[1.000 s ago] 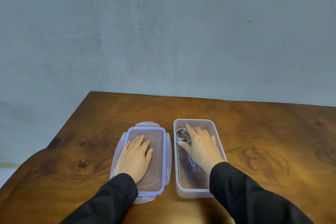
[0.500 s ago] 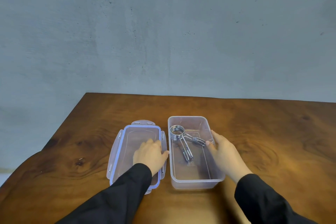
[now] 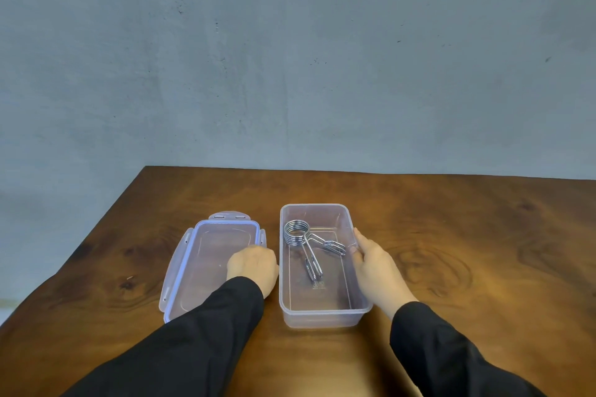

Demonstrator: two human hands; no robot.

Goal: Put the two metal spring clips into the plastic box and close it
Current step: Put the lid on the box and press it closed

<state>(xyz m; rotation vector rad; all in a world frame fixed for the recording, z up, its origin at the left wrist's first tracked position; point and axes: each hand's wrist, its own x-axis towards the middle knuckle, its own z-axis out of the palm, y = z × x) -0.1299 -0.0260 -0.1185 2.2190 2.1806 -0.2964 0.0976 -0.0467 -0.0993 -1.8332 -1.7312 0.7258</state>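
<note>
The clear plastic box [image 3: 322, 319] stands open on the table, a little right of centre. The metal spring clips [image 3: 297, 233] lie inside it, coils stacked at the far left corner and arms pointing towards me and to the right. The clear lid [image 3: 209, 255] with a blue seal lies flat to the left of the box. My left hand [image 3: 253, 267] is curled over the lid's right edge. My right hand [image 3: 375, 267] grips the box's right wall, thumb over the rim.
The brown wooden table [image 3: 467, 251] runs back to a grey wall [image 3: 290, 58]. Its left edge slants away close beside the lid. My black sleeves cover the near part of the table.
My right hand came out of the box, leaving the clips inside, and took hold of its right wall. My left hand slid from flat on the lid to its right edge and curled.
</note>
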